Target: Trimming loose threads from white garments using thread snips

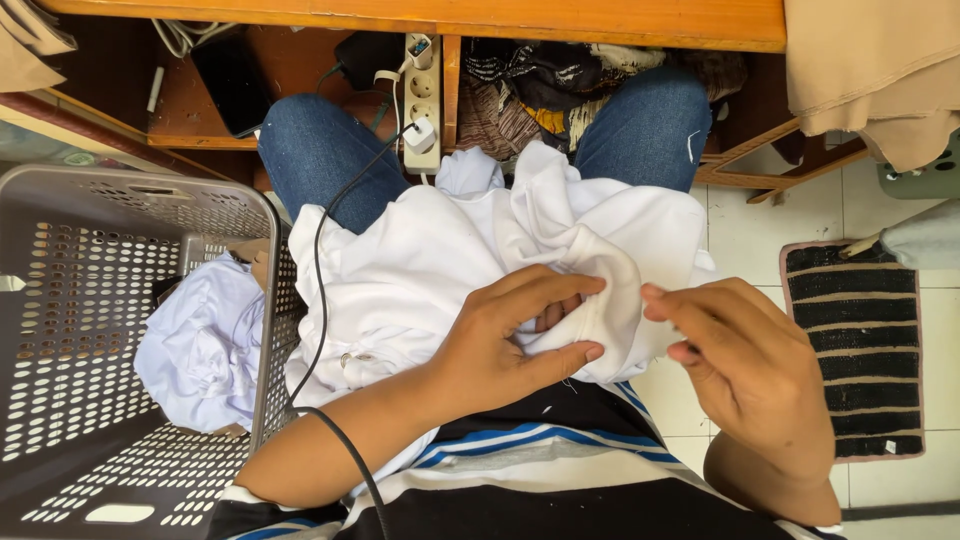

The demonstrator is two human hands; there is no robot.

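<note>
We see the left hand (500, 345) pinching a fold of the white garment (450, 260) on the lap, at centre. At three o'clock, the right hand (750, 370) closes thumb and forefinger on its edge; whether they hold anything finer we cannot tell. At nine o'clock, the grey laundry basket (60, 400) is cut off.

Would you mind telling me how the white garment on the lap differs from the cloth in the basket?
The white garment is spread over the lap, gripped by the left hand and right hand; the cloth lies bunched and untouched in the grey basket. The garment looks pure white, the cloth faintly lilac. Both are crumpled.
</note>
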